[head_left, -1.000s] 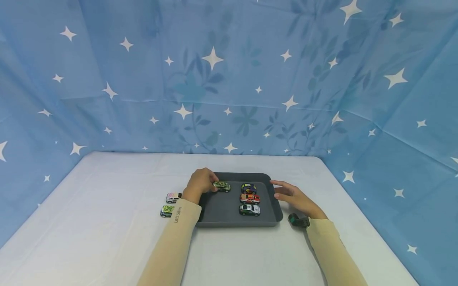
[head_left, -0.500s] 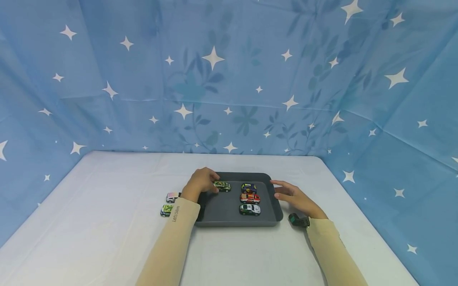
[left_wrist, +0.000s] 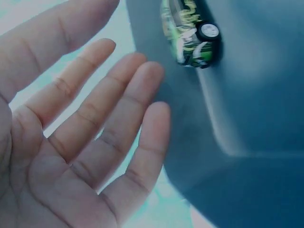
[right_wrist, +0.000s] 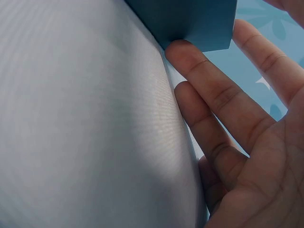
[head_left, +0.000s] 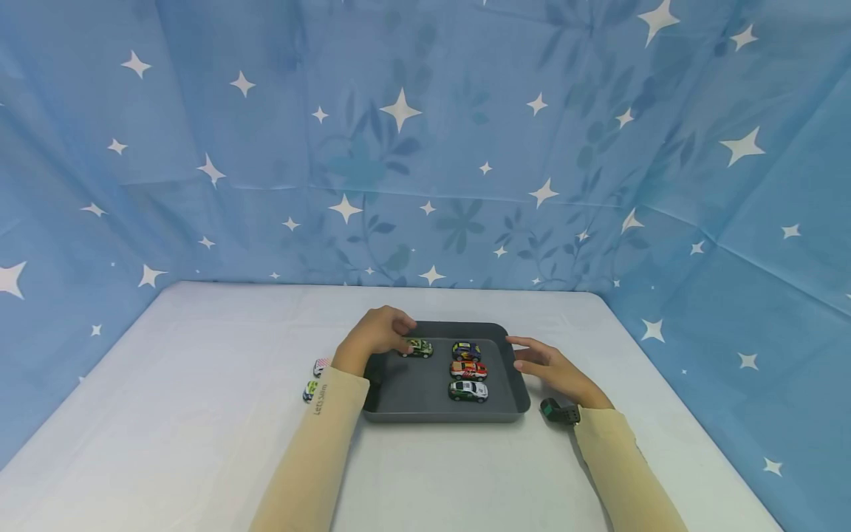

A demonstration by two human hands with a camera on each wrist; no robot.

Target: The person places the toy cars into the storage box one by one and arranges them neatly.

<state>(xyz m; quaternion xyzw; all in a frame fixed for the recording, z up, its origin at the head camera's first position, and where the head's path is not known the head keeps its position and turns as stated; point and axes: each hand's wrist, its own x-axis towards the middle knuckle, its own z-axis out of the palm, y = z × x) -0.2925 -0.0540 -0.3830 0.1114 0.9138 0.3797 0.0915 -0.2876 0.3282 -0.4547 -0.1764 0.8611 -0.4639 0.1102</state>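
Note:
A green camouflage toy car (head_left: pixel 420 348) sits at the far left of a dark grey tray (head_left: pixel 408 403). Over that corner hovers my left hand (head_left: pixel 375 332), its fingertips overlapping the car in the head view. The left wrist view shows the hand's fingers (left_wrist: pixel 111 123) spread and apart from the car (left_wrist: pixel 187 38), nothing in the palm. My right hand (head_left: pixel 555 373) lies along the tray's right side, fingers extended; in the right wrist view a fingertip (right_wrist: pixel 183 52) is right at the tray wall (right_wrist: pixel 194 23).
Inside the tray's right half, a purple toy car (head_left: pixel 467 352), a red one (head_left: pixel 468 371) and a white-and-green one (head_left: pixel 468 391) form a column. Left of the tray, a pink-and-white car (head_left: pixel 320 366) and a green one (head_left: pixel 310 391) are partly hidden behind my left arm.
My left hand has lifted slightly off the camouflage car and its fingers have drawn away from it. The car stays in place. My right hand keeps its place at the tray's side.

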